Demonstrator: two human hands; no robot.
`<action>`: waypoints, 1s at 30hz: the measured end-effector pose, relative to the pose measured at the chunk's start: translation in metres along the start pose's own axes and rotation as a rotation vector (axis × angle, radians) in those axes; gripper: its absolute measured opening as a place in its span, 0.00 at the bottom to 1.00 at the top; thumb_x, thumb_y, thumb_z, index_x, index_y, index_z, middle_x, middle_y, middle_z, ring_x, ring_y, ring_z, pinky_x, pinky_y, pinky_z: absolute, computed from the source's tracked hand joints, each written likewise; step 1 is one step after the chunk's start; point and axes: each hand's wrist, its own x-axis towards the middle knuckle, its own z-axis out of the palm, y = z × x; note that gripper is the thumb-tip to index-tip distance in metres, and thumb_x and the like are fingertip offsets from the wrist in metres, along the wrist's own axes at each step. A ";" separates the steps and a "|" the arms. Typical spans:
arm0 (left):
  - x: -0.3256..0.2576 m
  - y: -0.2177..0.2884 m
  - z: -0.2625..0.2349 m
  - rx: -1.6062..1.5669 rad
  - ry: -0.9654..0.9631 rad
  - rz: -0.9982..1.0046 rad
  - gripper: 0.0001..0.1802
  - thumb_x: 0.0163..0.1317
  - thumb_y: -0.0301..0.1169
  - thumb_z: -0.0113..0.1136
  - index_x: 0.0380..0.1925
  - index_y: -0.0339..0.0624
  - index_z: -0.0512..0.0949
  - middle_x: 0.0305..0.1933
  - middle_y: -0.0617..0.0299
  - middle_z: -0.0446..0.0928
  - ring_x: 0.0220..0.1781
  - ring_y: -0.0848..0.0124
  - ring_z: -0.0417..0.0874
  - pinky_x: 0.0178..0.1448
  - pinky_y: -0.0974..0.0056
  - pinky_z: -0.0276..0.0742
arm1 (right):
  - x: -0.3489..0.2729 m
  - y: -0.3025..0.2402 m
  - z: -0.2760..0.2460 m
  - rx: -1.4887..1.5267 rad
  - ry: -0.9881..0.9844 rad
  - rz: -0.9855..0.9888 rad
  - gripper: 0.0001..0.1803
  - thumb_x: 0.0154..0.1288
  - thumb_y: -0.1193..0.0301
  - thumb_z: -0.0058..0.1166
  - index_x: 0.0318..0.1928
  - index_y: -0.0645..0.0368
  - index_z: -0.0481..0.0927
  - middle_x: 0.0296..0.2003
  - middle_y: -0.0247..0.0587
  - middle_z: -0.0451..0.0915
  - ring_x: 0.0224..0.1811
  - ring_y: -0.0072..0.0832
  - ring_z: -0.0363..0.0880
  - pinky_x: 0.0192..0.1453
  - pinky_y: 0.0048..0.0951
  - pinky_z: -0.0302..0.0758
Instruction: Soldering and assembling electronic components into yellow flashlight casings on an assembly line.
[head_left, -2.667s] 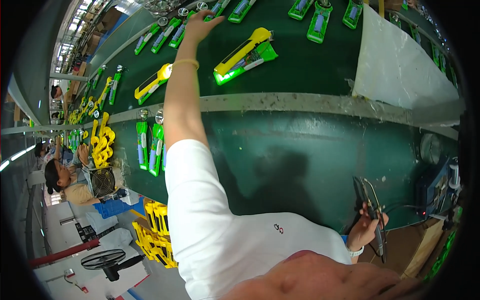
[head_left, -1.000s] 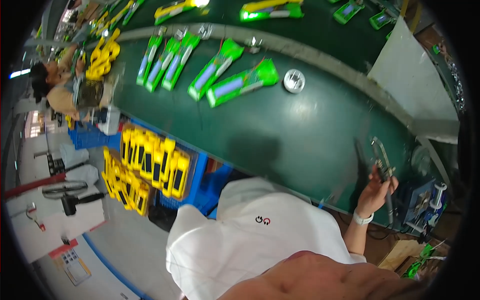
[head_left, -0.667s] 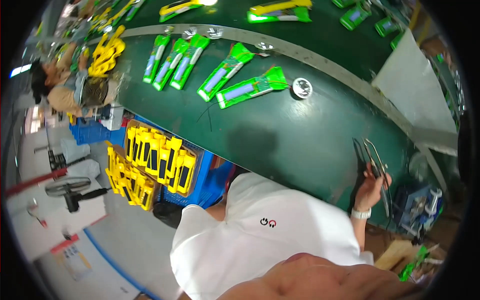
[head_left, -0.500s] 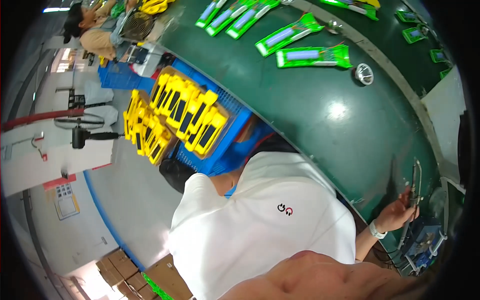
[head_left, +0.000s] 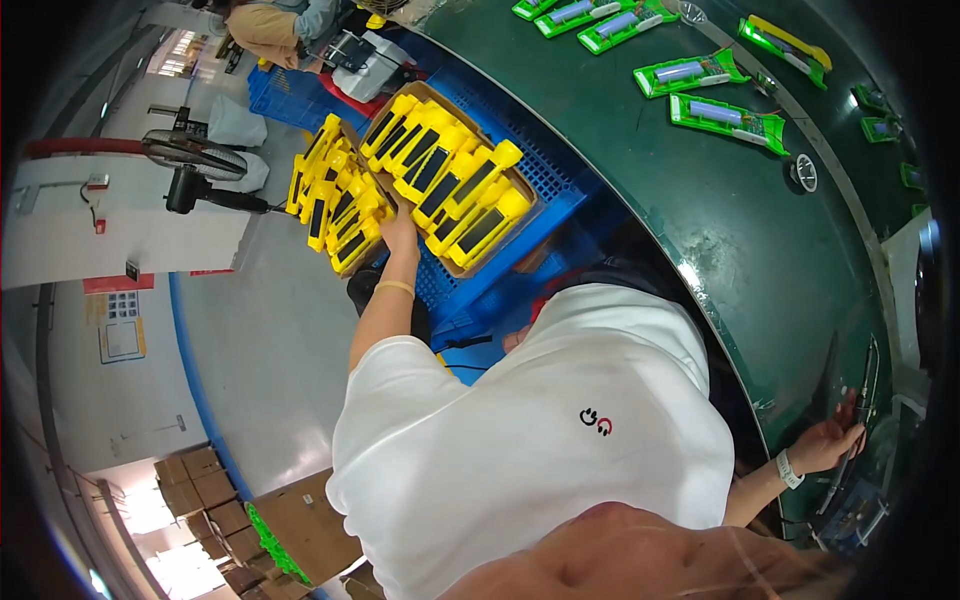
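My left arm reaches out to two cardboard boxes of yellow plastic lamp housings with black panels. My left hand (head_left: 399, 232) is at the gap between the fuller box's housings (head_left: 455, 175) and the other box's housings (head_left: 335, 195); its fingertips are hidden among them. At the far right, my right hand (head_left: 828, 446) is closed round a soldering iron (head_left: 864, 400), its thin metal end pointing away from me. Several green half-shells (head_left: 728, 122), each with a violet cylindrical battery, lie on the green workbench (head_left: 690, 210). Beside the nearest stands a shiny reflector cup (head_left: 803, 173).
Blue plastic crates (head_left: 450, 285) support the boxes left of the bench. A black fan (head_left: 190, 165) stands further left. Another person (head_left: 268, 35) sits at the far left by a grey-white machine (head_left: 370, 70). Stacked cartons (head_left: 210, 490) are at lower left.
My left hand has come into view and reached the boxes of yellow housings. The view has shifted, moving boxes and bench rightward in the picture. My right hand still holds the soldering iron.
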 end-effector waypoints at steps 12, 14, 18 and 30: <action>0.014 -0.023 0.025 -0.843 -0.568 -0.431 0.21 0.62 0.42 0.51 0.50 0.40 0.73 0.51 0.53 0.77 0.51 0.56 0.77 0.57 0.52 0.72 | 0.002 0.004 -0.002 -0.108 -0.026 0.119 0.11 0.71 0.66 0.40 0.44 0.62 0.62 0.43 0.60 0.78 0.43 0.33 0.80 0.43 0.22 0.72; 0.014 -0.029 0.024 -0.884 -0.483 -0.383 0.20 0.59 0.36 0.51 0.48 0.37 0.73 0.49 0.52 0.77 0.50 0.57 0.78 0.57 0.53 0.73 | 0.005 0.010 -0.006 -0.092 -0.033 0.122 0.11 0.71 0.65 0.40 0.44 0.61 0.61 0.44 0.60 0.78 0.42 0.33 0.80 0.43 0.22 0.72; 0.008 -0.029 0.017 -0.917 -0.497 -0.271 0.20 0.57 0.35 0.51 0.48 0.35 0.72 0.48 0.52 0.77 0.49 0.57 0.78 0.57 0.54 0.72 | 0.011 0.035 -0.029 -0.155 -0.105 0.027 0.11 0.71 0.65 0.40 0.44 0.60 0.62 0.45 0.59 0.78 0.44 0.32 0.79 0.45 0.21 0.71; -0.013 0.011 -0.074 -0.900 -0.658 -0.053 0.22 0.60 0.44 0.47 0.45 0.37 0.74 0.45 0.53 0.79 0.45 0.58 0.79 0.53 0.57 0.75 | 0.004 0.014 -0.014 -0.059 -0.021 0.119 0.11 0.71 0.64 0.39 0.46 0.58 0.62 0.44 0.60 0.78 0.46 0.34 0.79 0.44 0.21 0.71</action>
